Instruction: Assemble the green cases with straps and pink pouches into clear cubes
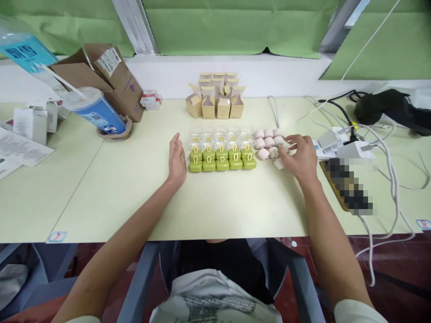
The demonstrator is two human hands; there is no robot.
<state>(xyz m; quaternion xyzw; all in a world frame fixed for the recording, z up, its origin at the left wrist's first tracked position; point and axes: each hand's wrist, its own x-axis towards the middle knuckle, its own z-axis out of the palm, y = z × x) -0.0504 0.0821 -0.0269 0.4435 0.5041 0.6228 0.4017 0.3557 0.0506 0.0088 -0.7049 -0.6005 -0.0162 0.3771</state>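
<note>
My left hand point(177, 158) stands on its edge on the table, fingers stretched out, just left of the block of small cases. Two rows of green cases point(222, 164) with yellow loops lie in front of a row of clear plastic pieces point(221, 131). Right of them sits a cluster of small pale pink rounded pieces point(268, 142). At the cluster's right edge is my right hand point(301, 157), thumb and fingers apart and curved around the outer pieces. Contact with those pieces is partly hidden by the fingers.
Several small open kraft boxes point(217, 105) stand at the back. On the left are a blue cup point(97, 112), a bottle point(28, 51) and a cardboard box point(116, 85). A power strip with chargers point(355, 150), cables and a phone point(346, 186) lie on the right.
</note>
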